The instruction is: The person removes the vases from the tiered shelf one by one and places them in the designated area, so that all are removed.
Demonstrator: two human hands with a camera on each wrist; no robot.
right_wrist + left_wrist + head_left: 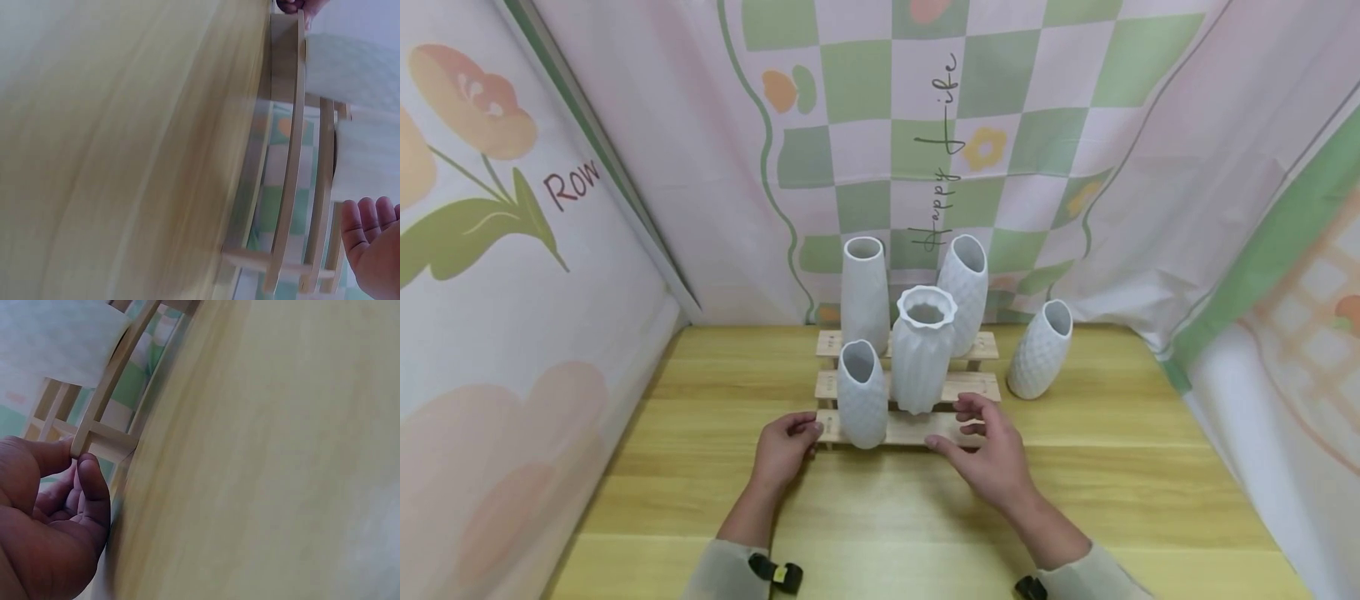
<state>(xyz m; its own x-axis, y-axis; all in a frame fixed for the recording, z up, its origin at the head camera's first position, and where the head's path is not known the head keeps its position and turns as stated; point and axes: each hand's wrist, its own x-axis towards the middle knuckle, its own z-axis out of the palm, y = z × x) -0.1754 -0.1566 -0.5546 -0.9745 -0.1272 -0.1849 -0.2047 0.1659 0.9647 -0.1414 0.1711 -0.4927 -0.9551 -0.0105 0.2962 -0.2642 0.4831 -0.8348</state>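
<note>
My left hand [782,450] pinches the left end of the front slat of a stepped wooden rack [917,427]; the left wrist view shows thumb and finger at the slat's tip. My right hand [996,458] is over the rack's front right, fingers loosely bent and spread, holding nothing. Just left of it, a ribbed white vase [920,367] with a scalloped rim stands on the middle step. A slant-mouthed textured vase [862,410] is on the front step, beside my left hand. On the back step are a smooth tall vase [865,292] and another textured vase [967,292].
A further textured white vase [1037,354] stands on the wooden table [700,383], right of the rack. Behind the rack hangs a checked, printed curtain [857,75], and patterned cloth [490,333] flanks the table at both sides.
</note>
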